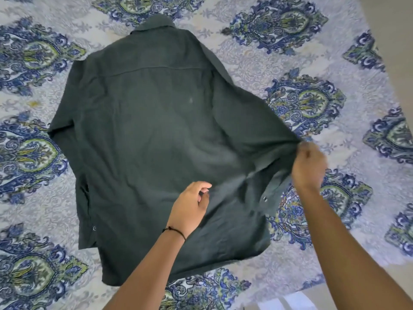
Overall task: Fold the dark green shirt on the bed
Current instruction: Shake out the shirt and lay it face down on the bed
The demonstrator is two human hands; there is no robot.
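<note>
One dark green shirt (pixel 156 135) covers patterned bedspread (pixel 312 104).

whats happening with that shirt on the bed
A person is partway into folding a dark green shirt that lies back side up on a bed with a blue and green patterned bedspread, collar pointing away from them. The right hand pinches the shirt's right edge and pulls it out and up off the bedspread. The left hand sits open over the lower back of the shirt, gripping nothing. No fold has been made yet.
</note>
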